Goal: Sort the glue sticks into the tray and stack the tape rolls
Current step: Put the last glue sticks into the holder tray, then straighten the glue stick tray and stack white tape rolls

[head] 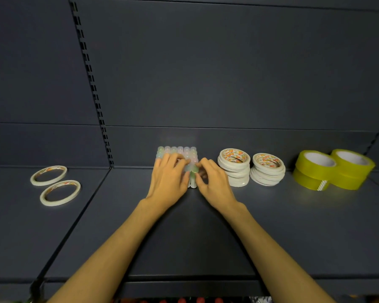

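Both hands meet at a block of glue sticks (177, 152) standing upright at the far middle of the shelf (271, 226). The left hand (170, 179) lies flat, steadying the rows; the right hand (212, 180) pinches a green stick (193, 176) at the near edge, apparently squaring it in. Stacked tape rolls (234, 167) sit just right; two loose rolls (55, 184) lie far left.

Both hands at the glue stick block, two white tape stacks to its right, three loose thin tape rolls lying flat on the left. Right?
Not quite: the head view shows two loose thin tape rolls lying flat on the left, not three. The rest holds: the left hand and right hand are at the glue stick block, with two white tape stacks to its right.
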